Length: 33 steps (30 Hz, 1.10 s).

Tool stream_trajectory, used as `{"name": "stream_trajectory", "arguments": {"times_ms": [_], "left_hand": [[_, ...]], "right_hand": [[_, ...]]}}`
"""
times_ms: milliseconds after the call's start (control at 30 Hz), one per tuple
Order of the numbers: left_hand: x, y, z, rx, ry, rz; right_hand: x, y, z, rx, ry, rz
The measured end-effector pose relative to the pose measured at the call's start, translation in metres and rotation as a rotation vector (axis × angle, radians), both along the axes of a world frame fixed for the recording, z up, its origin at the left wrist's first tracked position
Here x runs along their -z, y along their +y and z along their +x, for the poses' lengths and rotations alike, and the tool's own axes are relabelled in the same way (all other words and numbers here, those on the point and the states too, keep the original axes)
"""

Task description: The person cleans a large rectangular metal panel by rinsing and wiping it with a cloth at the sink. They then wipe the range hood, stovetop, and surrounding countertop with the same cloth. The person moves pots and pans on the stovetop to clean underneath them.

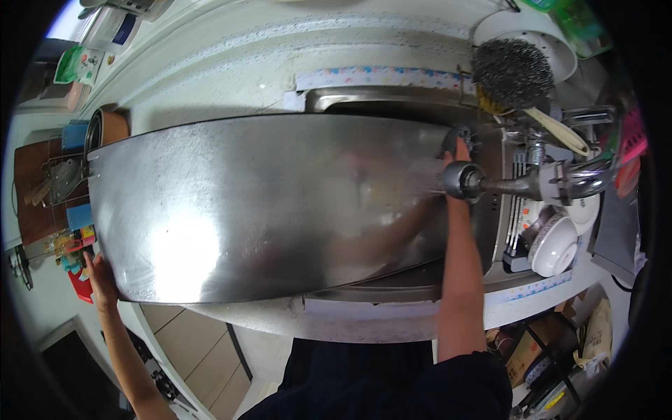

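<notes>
A large stainless steel panel point(294, 199) lies across the sink point(488, 236), its left part reaching out over the counter. My left hand point(102, 281) holds the panel's near left corner by the edge. At the panel's right end, my right hand point(458, 152) presses a dark wire scouring pad point(455, 137) against the metal. Part of that hand and wrist is hidden under the faucet's spray head point(464, 181). Water sprays from the head leftward onto the panel. The wet surface reflects light and my right arm.
A wire-bristled pot brush with a pale handle point(559, 131) leans by a white basket point(525, 31) at the back right. White bowls point(556, 247) stand right of the sink. A brown pot point(113, 128) and a wire rack point(55, 181) are at the left.
</notes>
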State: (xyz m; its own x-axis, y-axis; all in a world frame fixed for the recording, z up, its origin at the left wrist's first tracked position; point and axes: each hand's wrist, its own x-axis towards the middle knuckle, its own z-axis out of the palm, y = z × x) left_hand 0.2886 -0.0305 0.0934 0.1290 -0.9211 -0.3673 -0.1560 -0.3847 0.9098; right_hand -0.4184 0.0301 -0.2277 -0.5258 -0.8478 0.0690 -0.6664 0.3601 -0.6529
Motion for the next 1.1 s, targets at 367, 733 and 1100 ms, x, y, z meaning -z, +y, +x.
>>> {"name": "stream_trajectory", "arguments": {"times_ms": [367,733,1100], "left_hand": [[-0.006,0.002,-0.013,0.06,-0.04,0.015],[-0.006,0.003,-0.003,-0.093,0.143,0.101],[0.003,0.005,0.021,-0.123,0.363,0.01]], "right_hand": [[-0.126,0.013,0.265,-0.376,0.054,-0.158],[-0.234,-0.05,0.487,-0.685,0.007,-0.254],[-0.282,-0.055,0.611,-0.8,-0.015,-0.409]]}}
